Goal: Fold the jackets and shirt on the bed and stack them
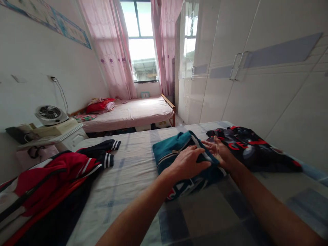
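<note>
A folded teal garment (169,152) with white stripes lies on the checked bed sheet (128,177) in front of me. My left hand (188,163) rests flat on top of it, fingers stretched toward the right. My right hand (217,150) lies at the garment's right edge, palm turned up and fingers spread, touching the teal fabric. Neither hand grips anything. Just right of my right hand lies a crumpled black garment (253,150) with red and white print.
A red, black and white jacket (53,177) sprawls over the bed's left side. A small fan (50,114) sits on a white nightstand at left. A second bed (133,112) stands under the window. White wardrobe doors (256,85) line the right wall.
</note>
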Tool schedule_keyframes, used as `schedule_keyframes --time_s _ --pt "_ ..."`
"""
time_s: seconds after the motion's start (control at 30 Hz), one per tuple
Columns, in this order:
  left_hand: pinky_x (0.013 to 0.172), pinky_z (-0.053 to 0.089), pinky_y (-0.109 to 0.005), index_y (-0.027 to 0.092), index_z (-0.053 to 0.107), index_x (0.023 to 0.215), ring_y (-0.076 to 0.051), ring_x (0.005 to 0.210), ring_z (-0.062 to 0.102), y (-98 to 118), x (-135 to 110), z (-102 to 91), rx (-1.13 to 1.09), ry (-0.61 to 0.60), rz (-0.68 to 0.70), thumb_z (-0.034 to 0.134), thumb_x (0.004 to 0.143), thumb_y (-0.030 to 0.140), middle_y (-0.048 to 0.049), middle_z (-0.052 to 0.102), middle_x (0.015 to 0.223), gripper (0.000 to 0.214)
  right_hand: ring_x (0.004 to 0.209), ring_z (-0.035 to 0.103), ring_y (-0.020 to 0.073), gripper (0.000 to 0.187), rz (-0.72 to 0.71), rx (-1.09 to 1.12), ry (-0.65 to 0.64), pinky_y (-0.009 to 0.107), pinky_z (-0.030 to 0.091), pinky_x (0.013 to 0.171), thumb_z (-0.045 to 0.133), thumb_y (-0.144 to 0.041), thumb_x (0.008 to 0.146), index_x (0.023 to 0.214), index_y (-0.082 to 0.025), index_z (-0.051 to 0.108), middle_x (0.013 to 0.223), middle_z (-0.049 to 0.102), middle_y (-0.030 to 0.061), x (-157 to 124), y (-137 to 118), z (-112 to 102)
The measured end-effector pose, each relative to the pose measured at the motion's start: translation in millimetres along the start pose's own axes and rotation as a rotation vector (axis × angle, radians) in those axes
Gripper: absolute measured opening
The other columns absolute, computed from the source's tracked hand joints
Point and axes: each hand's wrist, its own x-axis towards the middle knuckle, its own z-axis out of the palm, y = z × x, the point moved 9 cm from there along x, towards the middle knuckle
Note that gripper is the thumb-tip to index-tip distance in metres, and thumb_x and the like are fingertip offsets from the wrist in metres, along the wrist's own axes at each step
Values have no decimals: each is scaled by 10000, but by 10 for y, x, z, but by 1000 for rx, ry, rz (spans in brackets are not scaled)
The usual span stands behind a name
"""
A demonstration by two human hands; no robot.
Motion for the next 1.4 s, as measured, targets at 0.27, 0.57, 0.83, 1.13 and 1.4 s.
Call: schedule_keyframes --time_s 0.27,0.57,0.83,1.13,1.4 --pt "1062 373 -410 195 627 1124 -220 1258 468 -701 -944 -498 251 316 -293 411 920 304 -95 513 1355 316 1089 597 226 646 -133 -430 22 302 513 874 716 -202 664 1272 -178 498 1209 625 103 -59 -16 48" --pt "1120 170 -560 283 397 1390 -290 1411 179 -681 -659 56 443 4 -177 442 882 497 -73 306 1511 554 1008 625 206 572 -500 -984 209 303 483 867 521 -150 705 1275 -202 537 1148 662 64 -188 -748 -173" --pt "1140 131 -506 293 598 1199 -268 1388 257 -1011 -497 -63 119 102 -328 562 814 424 -41 378 1476 408 1036 613 272 431 -227 -1332 400 365 460 876 383 -411 859 1110 -190 655 1133 670 105 -98 -238 -787" --pt "721 535 -346 185 608 1155 -281 1032 609 -1963 -511 -412 -464 135 -728 618 725 549 -113 656 1134 564 1146 539 311 814 -64 -1021 99 400 455 928 548 -681 703 1319 -152 498 1295 558 145 -357 -128 -665" --pt "573 480 -213 104 668 750 -111 592 598 -1808 -506 -431 -765 215 -755 784 579 406 -42 677 683 366 811 647 232 413 -91 -1041 -51 301 514 703 695 -395 637 960 -138 677 879 711 57 -137 -63 -331"
